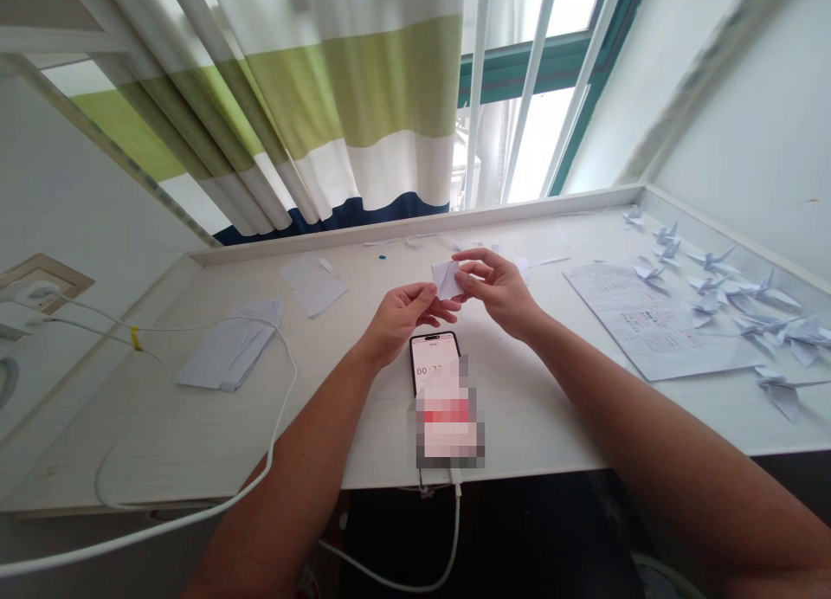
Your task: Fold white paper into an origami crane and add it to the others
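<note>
Between my two hands, above the white desk (519, 417), is a small folded square of white paper (445, 279) with a slanting crease across it. My left hand (399, 318) pinches its lower left edge between thumb and fingers. On the other side, my right hand (497, 287) grips the right edge, its index finger along the top. Just below the hands lies a phone (436, 350) with a timer on its screen, part of it blurred out. Many folded paper cranes (707, 287) are gathered at the right.
A sheet with writing (655, 331) lies beside the cranes. At left are a stack of white paper (230, 348) and loose sheets (313, 283). A white cable (286, 391) loops across the left side. Paper scraps (425, 240) lie along the raised back edge, below a curtain (363, 88).
</note>
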The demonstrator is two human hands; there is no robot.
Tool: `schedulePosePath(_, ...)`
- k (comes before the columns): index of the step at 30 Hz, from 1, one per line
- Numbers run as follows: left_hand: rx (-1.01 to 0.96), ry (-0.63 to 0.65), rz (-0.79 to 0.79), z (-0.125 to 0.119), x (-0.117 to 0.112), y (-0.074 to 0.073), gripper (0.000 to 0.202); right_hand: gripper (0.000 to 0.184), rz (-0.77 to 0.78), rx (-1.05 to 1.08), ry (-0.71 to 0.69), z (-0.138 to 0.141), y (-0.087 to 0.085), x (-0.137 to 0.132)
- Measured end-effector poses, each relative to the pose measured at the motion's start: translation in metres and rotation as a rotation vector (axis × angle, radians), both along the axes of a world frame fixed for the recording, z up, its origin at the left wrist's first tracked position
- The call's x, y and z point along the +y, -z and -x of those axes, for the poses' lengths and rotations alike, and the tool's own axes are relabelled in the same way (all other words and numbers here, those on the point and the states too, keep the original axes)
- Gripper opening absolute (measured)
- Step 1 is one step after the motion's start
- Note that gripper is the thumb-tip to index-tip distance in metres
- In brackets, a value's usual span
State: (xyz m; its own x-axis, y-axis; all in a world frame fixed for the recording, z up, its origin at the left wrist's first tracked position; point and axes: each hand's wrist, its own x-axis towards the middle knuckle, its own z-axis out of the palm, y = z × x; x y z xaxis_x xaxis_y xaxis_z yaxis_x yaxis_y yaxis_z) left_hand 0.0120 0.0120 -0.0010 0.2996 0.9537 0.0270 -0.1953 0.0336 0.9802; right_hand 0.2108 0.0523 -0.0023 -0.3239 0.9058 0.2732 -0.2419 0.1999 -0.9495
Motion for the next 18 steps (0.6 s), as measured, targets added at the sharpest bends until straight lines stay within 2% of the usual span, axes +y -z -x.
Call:
schedulePosePath(8,0.054,-0.156,-0.094,-0.0053,-0.0004,0.0026,0.031,0.040,0.032,0.004,0.015,0.0005,0.0017,0.0009)
schedulePosePath(14,0.068,-0.126,-0.088,-0.0034,-0.0008,0.0015,0.027,0.037,0.034,0.003,0.029,0.0022,0.0011,-0.0004)
schedulePosePath(18,0.105,-0.124,-0.095,-0.0035,0.0005,0.0029,0.033,0.038,0.015,-0.035,0.054,0.0012,-0.0005,-0.0005)
